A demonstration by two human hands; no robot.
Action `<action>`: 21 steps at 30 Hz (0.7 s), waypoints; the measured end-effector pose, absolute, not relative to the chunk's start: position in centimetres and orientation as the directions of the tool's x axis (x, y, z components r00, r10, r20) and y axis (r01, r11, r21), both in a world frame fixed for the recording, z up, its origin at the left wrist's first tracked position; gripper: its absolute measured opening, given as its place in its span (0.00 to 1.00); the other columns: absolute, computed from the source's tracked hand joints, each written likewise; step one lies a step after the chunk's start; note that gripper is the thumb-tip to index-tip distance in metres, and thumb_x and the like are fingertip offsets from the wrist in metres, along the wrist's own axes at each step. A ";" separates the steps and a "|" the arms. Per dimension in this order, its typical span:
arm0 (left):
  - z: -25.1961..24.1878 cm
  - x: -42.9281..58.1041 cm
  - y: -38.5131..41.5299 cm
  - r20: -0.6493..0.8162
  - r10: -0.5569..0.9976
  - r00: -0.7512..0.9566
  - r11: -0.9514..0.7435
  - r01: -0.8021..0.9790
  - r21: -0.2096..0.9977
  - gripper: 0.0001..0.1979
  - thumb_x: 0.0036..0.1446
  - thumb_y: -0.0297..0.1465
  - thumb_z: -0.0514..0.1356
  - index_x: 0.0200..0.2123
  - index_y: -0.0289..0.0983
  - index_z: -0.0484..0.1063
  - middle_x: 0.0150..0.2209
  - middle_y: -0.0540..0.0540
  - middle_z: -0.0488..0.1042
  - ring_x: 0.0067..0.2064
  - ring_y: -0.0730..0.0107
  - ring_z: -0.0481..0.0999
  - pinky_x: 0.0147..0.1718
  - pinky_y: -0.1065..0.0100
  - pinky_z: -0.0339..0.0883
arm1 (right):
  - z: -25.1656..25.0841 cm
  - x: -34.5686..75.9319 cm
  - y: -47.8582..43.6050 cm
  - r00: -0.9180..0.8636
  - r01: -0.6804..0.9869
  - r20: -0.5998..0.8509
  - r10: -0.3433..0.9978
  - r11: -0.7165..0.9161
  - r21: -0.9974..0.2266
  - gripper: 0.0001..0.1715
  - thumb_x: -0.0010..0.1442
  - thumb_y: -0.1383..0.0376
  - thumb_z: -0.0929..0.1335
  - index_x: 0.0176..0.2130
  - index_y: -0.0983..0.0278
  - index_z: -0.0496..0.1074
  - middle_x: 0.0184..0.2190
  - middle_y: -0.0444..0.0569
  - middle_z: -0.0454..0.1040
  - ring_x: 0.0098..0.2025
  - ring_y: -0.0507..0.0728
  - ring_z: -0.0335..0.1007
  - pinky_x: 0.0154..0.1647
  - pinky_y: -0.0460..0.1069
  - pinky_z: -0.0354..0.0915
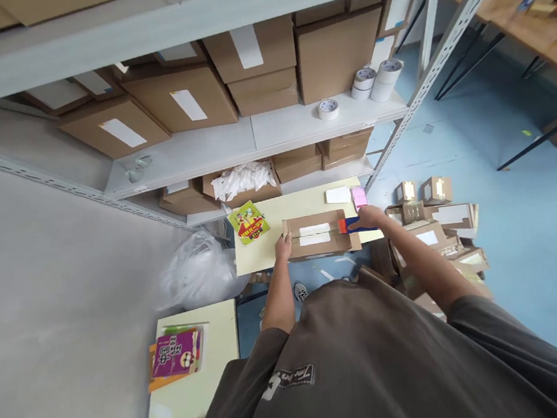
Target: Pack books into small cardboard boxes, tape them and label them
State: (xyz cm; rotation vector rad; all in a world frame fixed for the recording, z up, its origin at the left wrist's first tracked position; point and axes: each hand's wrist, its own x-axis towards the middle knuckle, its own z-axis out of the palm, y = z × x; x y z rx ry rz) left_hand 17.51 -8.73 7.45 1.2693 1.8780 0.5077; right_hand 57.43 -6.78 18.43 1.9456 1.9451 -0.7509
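A brown cardboard box (319, 247) lies lengthwise on the pale yellow tabletop (302, 203), its top flaps meeting along a middle seam. Two white strips sit on either side of that seam. My left hand (283, 246) grips the left end of the box, thumb on top. At the right end, my right hand (368, 217) is closed round a blue tool with an orange-red front, which looks like a tape dispenser (343, 226). Its front touches the box top; the fingers cover part of it. A green and yellow book (250, 223) lies left of the box.
Metal shelving (211, 146) with cartons and tape rolls (328, 109) rises behind the table. White paper (338, 195) and a pink card (359, 198) lie behind the box. Stacked cartons (427, 239) stand right, a clear plastic bag (198, 272) left. A purple book (177, 353) tops a side table.
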 end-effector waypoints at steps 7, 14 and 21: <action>7.6 17.7 -8.2 -0.437 0.885 -0.158 0.405 0.723 0.559 0.25 0.75 0.45 0.52 0.61 0.36 0.77 0.59 0.33 0.81 0.64 0.46 0.78 0.61 0.57 0.68 | 19.5 68.2 -10.6 0.138 0.984 -0.567 0.812 -0.177 -0.013 0.47 0.54 0.34 0.77 0.52 0.69 0.83 0.48 0.69 0.83 0.50 0.71 0.81 0.50 0.55 0.72; 8.4 18.0 -8.2 -0.429 0.885 -0.180 0.412 0.733 0.542 0.25 0.75 0.46 0.53 0.60 0.36 0.78 0.57 0.34 0.82 0.63 0.45 0.78 0.60 0.56 0.70 | 14.6 59.0 -10.1 0.269 0.933 -0.544 0.795 -0.356 -0.059 0.39 0.57 0.44 0.79 0.55 0.71 0.82 0.52 0.71 0.82 0.56 0.72 0.80 0.52 0.53 0.72; 8.4 18.1 -8.1 -0.441 0.877 -0.188 0.420 0.747 0.516 0.25 0.75 0.44 0.52 0.62 0.35 0.77 0.58 0.33 0.82 0.64 0.45 0.77 0.61 0.56 0.69 | 8.6 54.0 -10.8 0.336 0.859 -0.548 0.766 -0.488 -0.156 0.27 0.70 0.51 0.72 0.56 0.69 0.81 0.54 0.70 0.82 0.58 0.68 0.79 0.56 0.53 0.70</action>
